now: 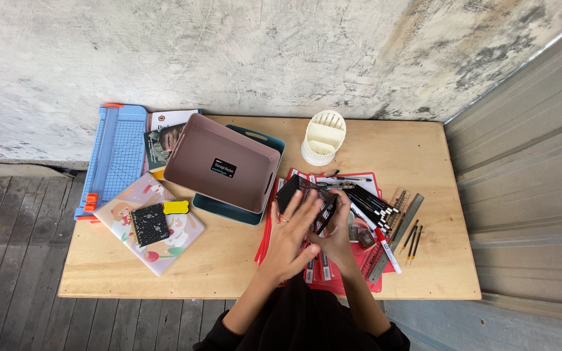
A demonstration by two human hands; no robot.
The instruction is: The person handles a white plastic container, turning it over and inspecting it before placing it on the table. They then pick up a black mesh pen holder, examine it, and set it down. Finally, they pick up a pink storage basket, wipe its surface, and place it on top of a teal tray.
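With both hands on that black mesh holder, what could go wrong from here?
The black mesh holder lies tipped between the left hand and right hand, right over a loose pile of pens; a careless shift might scatter them. The pencils and metal ruler sit towards the table edge and might get knocked off.

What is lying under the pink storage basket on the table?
Under the pink basket lies a dark teal basket; only its front and right edges show. Its inside is covered, so any contents cannot be seen.
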